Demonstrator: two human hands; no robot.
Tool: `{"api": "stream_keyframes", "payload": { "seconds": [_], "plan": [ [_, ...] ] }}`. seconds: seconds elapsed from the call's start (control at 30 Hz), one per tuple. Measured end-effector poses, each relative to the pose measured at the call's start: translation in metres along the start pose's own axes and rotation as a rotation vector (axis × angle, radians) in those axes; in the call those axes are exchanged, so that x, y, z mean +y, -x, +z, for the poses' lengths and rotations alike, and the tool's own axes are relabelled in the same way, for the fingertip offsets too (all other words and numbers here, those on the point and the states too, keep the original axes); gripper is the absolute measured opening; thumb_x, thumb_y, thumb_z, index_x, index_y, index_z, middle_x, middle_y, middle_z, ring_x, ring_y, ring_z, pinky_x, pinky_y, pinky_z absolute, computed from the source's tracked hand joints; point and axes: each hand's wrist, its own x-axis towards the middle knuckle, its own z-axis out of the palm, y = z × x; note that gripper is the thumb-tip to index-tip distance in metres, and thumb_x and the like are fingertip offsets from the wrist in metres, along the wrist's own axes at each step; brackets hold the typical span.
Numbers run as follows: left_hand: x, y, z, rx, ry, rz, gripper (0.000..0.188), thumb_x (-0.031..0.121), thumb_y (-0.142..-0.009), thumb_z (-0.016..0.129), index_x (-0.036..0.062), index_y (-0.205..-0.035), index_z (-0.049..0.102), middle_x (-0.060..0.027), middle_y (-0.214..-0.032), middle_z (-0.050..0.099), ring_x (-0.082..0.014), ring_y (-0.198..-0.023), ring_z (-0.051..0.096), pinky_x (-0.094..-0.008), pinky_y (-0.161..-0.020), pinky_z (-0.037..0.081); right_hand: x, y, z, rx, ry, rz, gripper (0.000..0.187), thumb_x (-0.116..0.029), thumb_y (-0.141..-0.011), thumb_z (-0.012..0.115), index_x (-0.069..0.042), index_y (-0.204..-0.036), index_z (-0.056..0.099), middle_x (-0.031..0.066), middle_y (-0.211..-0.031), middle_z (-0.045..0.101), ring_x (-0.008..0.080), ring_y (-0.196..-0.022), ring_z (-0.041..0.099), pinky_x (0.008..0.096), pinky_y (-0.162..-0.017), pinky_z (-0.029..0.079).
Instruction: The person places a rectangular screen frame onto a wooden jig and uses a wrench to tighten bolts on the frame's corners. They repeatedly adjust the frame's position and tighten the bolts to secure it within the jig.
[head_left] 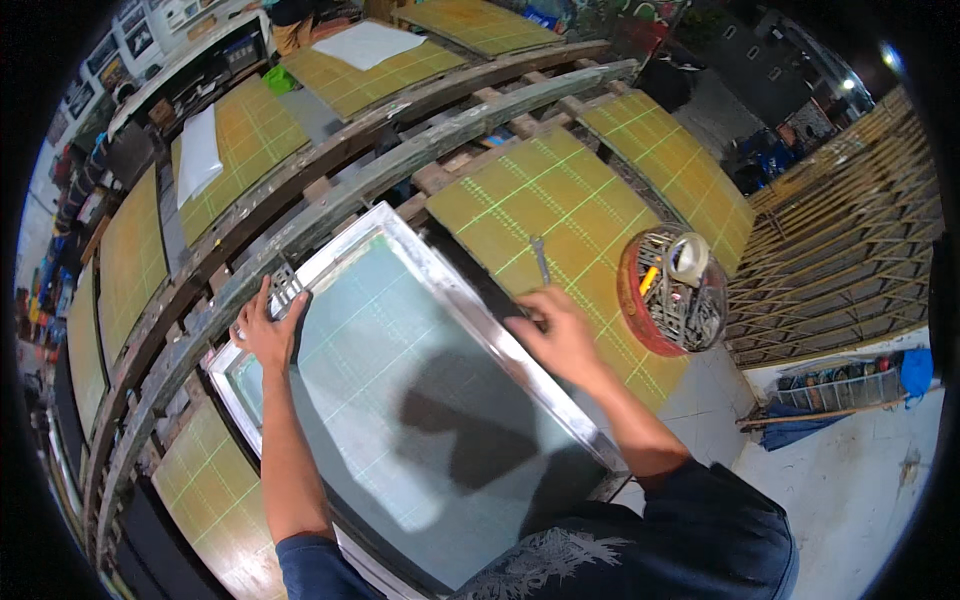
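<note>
A large screen-printing frame with pale, scuffed edges and blue-green mesh lies tilted in front of me. My left hand is at its upper left edge, thumb and fingers around a slotted metal bracket beside the rail. My right hand is over the frame's right edge, its fingers curled; whatever they hold is hidden, with only a dark bit showing. A wrench lies just beyond the right hand on a yellow-green gridded board. My shadow falls across the mesh.
To the right, a round red tub holds many metal brackets, a tape roll and a yellow-handled tool. Long rails cross behind the frame. More gridded boards and white sheets lie beyond. A folding metal gate stands right.
</note>
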Motion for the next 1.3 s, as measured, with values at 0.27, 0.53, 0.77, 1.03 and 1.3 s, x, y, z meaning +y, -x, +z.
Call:
{"api": "stream_keyframes", "payload": {
  "seconds": [0.27,0.53,0.77,1.03,1.3],
  "plan": [
    [0.006,-0.001,-0.004,-0.019,-0.002,-0.006,0.086,0.078,-0.073,0.070,0.0307,-0.144,0.059,-0.0071,-0.135,0.063,-0.0301,-0.135,0.046,-0.0630,-0.114,0.011,0.159,0.094,-0.202,0.696,0.601,0.484,0.026,-0.024,-0.088,0.073,-0.003,-0.103,0.073,0.0213,-0.102,0.072,0.0404,-0.094,0.069,0.0470,-0.083,0.054],
    [0.006,-0.002,-0.003,-0.058,0.011,-0.015,0.089,0.080,-0.072,0.069,0.0318,-0.146,0.056,-0.0098,-0.136,0.061,-0.0304,-0.135,0.046,-0.0640,-0.116,0.008,0.211,0.028,-0.228,0.368,0.818,0.662,0.039,-0.039,-0.092,0.066,-0.002,-0.101,0.074,0.0264,-0.104,0.071,0.0431,-0.100,0.068,0.0517,-0.087,0.053],
    [0.010,-0.001,-0.003,-0.019,0.048,-0.017,0.091,0.082,-0.068,0.069,0.0305,-0.142,0.060,-0.0112,-0.131,0.061,-0.0304,-0.132,0.047,-0.0635,-0.118,0.006,0.218,0.052,-0.245,0.663,0.485,0.596,0.055,-0.036,-0.094,0.054,0.007,-0.127,0.060,0.0325,-0.126,0.062,0.0493,-0.119,0.057,0.0513,-0.103,0.043],
    [0.006,0.006,-0.017,0.006,0.091,-0.036,0.088,0.080,-0.069,0.070,0.0313,-0.141,0.060,-0.0050,-0.132,0.063,-0.0277,-0.135,0.045,-0.0649,-0.117,0.007,0.089,0.041,-0.264,0.578,-0.183,0.286,0.045,-0.044,-0.109,0.043,-0.005,-0.118,0.063,-0.0018,-0.077,0.050,0.0074,-0.066,0.044,0.0245,-0.058,0.037],
    [0.009,0.004,-0.017,-0.018,0.080,-0.037,0.087,0.080,-0.070,0.069,0.0329,-0.143,0.058,-0.0047,-0.133,0.062,-0.0265,-0.136,0.044,-0.0653,-0.117,0.008,-0.076,-0.032,-0.163,-0.249,-0.540,0.390,0.027,-0.034,-0.103,0.062,-0.008,-0.111,0.065,-0.0100,-0.067,0.036,0.0032,-0.057,0.033,0.0220,-0.051,0.026]
  ]
}}
